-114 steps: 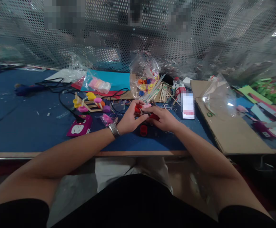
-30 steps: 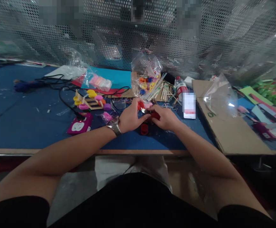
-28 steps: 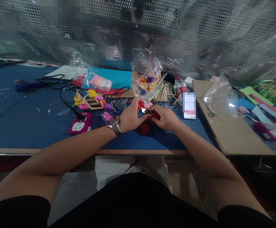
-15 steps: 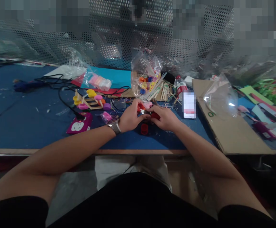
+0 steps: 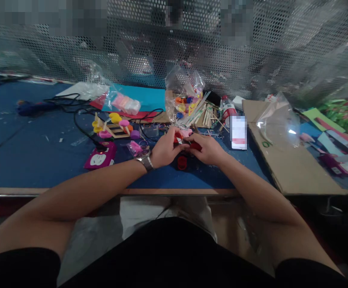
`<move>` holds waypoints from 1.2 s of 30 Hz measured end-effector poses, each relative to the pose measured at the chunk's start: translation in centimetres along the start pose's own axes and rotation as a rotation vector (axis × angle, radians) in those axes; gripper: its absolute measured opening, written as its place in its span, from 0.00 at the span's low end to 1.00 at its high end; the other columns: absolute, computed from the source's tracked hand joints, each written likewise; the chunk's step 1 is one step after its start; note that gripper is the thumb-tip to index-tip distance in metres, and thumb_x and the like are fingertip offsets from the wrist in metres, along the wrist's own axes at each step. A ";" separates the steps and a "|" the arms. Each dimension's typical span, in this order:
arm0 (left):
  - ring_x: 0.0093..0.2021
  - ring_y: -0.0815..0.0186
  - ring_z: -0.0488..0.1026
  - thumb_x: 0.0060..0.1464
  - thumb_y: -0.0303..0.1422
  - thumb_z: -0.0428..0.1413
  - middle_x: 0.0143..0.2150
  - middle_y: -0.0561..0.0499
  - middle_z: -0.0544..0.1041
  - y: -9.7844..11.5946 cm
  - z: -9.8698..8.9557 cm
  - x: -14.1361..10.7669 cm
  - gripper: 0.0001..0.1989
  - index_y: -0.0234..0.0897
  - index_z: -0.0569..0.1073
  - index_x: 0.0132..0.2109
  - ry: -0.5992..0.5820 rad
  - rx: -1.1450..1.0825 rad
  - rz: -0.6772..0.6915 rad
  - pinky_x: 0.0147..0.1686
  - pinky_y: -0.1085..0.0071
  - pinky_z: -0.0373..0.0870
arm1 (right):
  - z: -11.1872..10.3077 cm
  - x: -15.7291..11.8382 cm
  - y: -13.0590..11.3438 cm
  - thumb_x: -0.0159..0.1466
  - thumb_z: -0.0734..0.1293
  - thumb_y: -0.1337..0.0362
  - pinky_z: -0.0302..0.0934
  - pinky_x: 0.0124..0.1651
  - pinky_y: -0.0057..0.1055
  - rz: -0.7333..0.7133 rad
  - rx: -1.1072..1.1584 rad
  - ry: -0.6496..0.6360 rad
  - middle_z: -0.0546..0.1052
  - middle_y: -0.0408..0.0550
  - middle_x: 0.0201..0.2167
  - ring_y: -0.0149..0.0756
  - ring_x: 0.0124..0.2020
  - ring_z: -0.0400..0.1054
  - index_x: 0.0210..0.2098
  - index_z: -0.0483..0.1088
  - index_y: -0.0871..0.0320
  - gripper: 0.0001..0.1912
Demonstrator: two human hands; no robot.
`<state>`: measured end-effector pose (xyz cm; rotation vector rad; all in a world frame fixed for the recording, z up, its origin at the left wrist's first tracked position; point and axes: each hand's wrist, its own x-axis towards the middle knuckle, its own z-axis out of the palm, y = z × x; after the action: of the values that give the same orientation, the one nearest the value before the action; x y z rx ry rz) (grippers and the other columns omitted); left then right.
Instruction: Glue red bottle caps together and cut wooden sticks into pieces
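My left hand, with a metal watch at the wrist, has its fingers closed round a small red piece. My right hand grips a red-handled tool, whose pale metal tip meets the red piece between my hands. Which tool it is cannot be made out. A round red cap is on the blue table just below my hands. Pink material shows right behind my fingers.
Left of my hands are a purple power socket with a black cable and a wooden-stick model with colourful discs. Behind are wooden sticks and a bottle. A phone and cardboard are to the right.
My hands have barely moved; the fingers have shifted slightly around the red piece and the tool. Everything on the table stays where it was.
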<state>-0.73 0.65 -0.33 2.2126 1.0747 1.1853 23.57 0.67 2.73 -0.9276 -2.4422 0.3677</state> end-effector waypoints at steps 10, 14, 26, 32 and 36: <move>0.46 0.58 0.83 0.71 0.53 0.63 0.55 0.42 0.80 -0.3 0.5 -0.2 0.32 0.38 0.61 0.67 0.104 0.012 0.102 0.46 0.61 0.78 | 0.3 0.0 0.0 0.71 0.70 0.63 0.76 0.60 0.49 0.073 -0.035 0.023 0.85 0.57 0.63 0.56 0.61 0.82 0.64 0.75 0.53 0.22; 0.45 0.59 0.82 0.71 0.54 0.61 0.57 0.40 0.78 0.0 0.7 -0.4 0.32 0.37 0.62 0.66 0.138 0.083 0.119 0.44 0.61 0.77 | 0.4 0.1 0.0 0.69 0.70 0.64 0.76 0.60 0.50 0.100 -0.057 0.045 0.85 0.57 0.62 0.57 0.60 0.83 0.64 0.75 0.54 0.24; 0.42 0.59 0.80 0.71 0.55 0.61 0.50 0.43 0.80 0.3 0.1 -0.1 0.26 0.38 0.66 0.57 0.019 0.016 0.040 0.41 0.62 0.73 | 0.8 -0.2 -0.2 0.69 0.70 0.64 0.76 0.59 0.48 0.088 -0.052 0.030 0.86 0.57 0.61 0.55 0.59 0.83 0.62 0.76 0.54 0.22; 0.37 0.61 0.79 0.71 0.55 0.62 0.48 0.44 0.81 0.9 0.0 -0.2 0.25 0.39 0.66 0.55 0.003 -0.016 0.007 0.37 0.63 0.71 | 0.8 -0.2 -0.2 0.70 0.69 0.64 0.77 0.58 0.46 0.055 -0.014 0.041 0.86 0.55 0.60 0.54 0.59 0.84 0.61 0.76 0.53 0.21; 0.36 0.61 0.79 0.72 0.57 0.60 0.46 0.46 0.81 0.9 0.0 -0.1 0.25 0.40 0.67 0.53 -0.006 -0.012 0.017 0.37 0.63 0.71 | 0.7 -0.2 -0.2 0.69 0.69 0.65 0.77 0.58 0.46 0.057 -0.009 0.036 0.86 0.55 0.60 0.54 0.59 0.84 0.62 0.76 0.53 0.22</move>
<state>-0.41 0.02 0.17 2.2194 1.0460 1.1889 23.19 0.36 2.20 -1.0010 -2.3906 0.3567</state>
